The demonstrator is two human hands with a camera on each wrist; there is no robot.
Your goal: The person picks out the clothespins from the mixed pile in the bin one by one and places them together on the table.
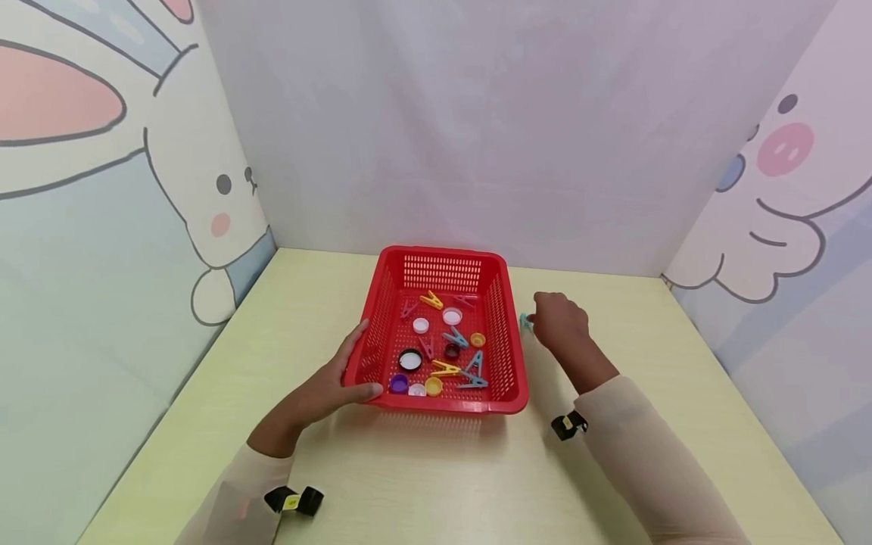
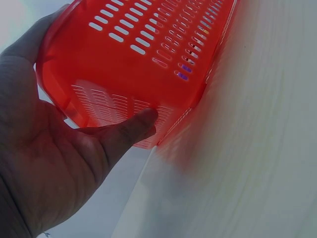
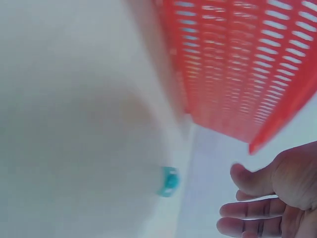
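Note:
A red plastic basket (image 1: 436, 406) with slotted walls stands in the middle of the table. My left hand (image 1: 334, 382) grips its near left corner, thumb along the front rim and fingers along the left side. In the left wrist view the same hand (image 2: 54, 148) lies against the outer walls. Inside are several clothespins, such as a yellow one (image 1: 446, 369) and a blue one (image 1: 455, 337), and several bottle caps, including a purple cap (image 1: 399, 384). Right of the basket, my right hand (image 1: 562, 325) hovers by a small teal piece (image 1: 526, 322), blurred in the right wrist view, with loose fingers and nothing held.
The pale wooden table (image 1: 436, 484) reaches a plain back wall (image 1: 463, 136). Side walls with cartoon drawings (image 1: 218, 204) close in the left and right. The basket's right wall (image 3: 223, 74) stands close beside my right hand.

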